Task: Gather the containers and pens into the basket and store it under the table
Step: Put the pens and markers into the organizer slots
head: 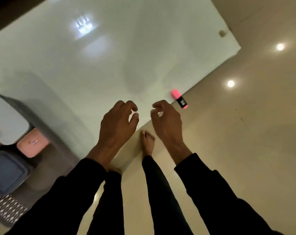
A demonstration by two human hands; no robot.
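Observation:
A grey basket (pixel 47 133) stands on the white table (pixel 109 65) at the left edge of the view. Inside it lie a pale blue-lidded container (pixel 7 119), a pink-lidded container (pixel 32 143) and a dark blue-lidded container (pixel 7 172). A pink highlighter pen (pixel 179 98) lies at the table's near edge, partly overhanging it. My left hand (pixel 117 124) hovers over the table edge with curled fingers, holding nothing. My right hand (pixel 166 121) is beside it, just left of the pen, fingers curled and apart, also holding nothing.
The glossy beige tiled floor (pixel 245 133) spreads to the right and below, with ceiling light reflections. My bare foot (pixel 148 143) and dark-trousered legs stand at the table edge. A small round fitting (pixel 222 33) sits near the table's far right corner.

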